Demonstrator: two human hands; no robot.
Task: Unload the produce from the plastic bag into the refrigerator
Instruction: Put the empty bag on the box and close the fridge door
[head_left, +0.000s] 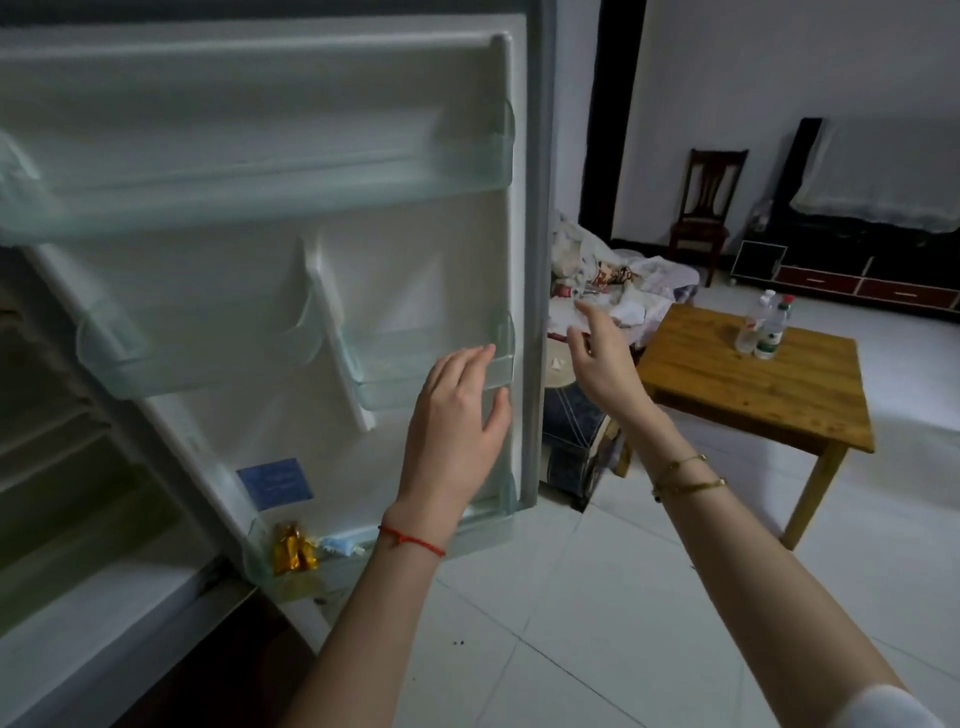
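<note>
While both hands hung empty with fingers relaxed, the left hand (457, 410) lay against the refrigerator door (270, 291) near its outer edge and the right hand (602, 358) reached past it. A hard shove could rattle the gold packet (294, 546) in the bottom door bin (483, 530). Upper bins looked bare. No bag or produce showed; two bottles (768, 327) stood on the desk (753, 384).

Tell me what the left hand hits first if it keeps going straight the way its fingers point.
Most likely the clear door shelf on the open refrigerator door: the left hand points up at its front rail, fingertips already at it. Whether they touch is unclear.
</note>
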